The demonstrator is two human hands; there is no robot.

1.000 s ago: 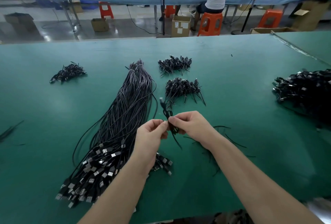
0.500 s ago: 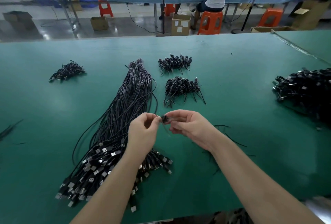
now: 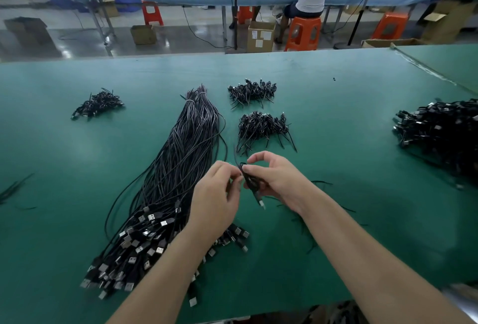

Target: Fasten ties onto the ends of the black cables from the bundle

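- 2 hands are working close together just above the green table (image 3: 336, 121), near the front edge
- L hand (image 3: 216, 197) is curling its fingers inward, thumb + index tip meeting at the top of a coiled black cable (image 3: 250, 180); looks like a pinch, but the contact itself is blurred
- R hand (image 3: 271, 176) is gripping the same coil: thumb + index pinching the upper end, other fingers curled round the loops
- Cable's silver plug end (image 3: 261, 203) is hanging down below the R hand, off the table
- Tie can't be made out among the loops
- Long cable bundle (image 3: 181, 168) is lying left of the hands, USB plugs fanning out toward the front, L forearm crossing over it
- 2 piles of coiled cables (image 3: 261, 129) are sitting just behind the hands, a 3rd small pile (image 3: 97, 105) far left, a big heap (image 3: 439, 127) at the right edge
- Loose black ties (image 3: 320, 182) are lying by the R wrist
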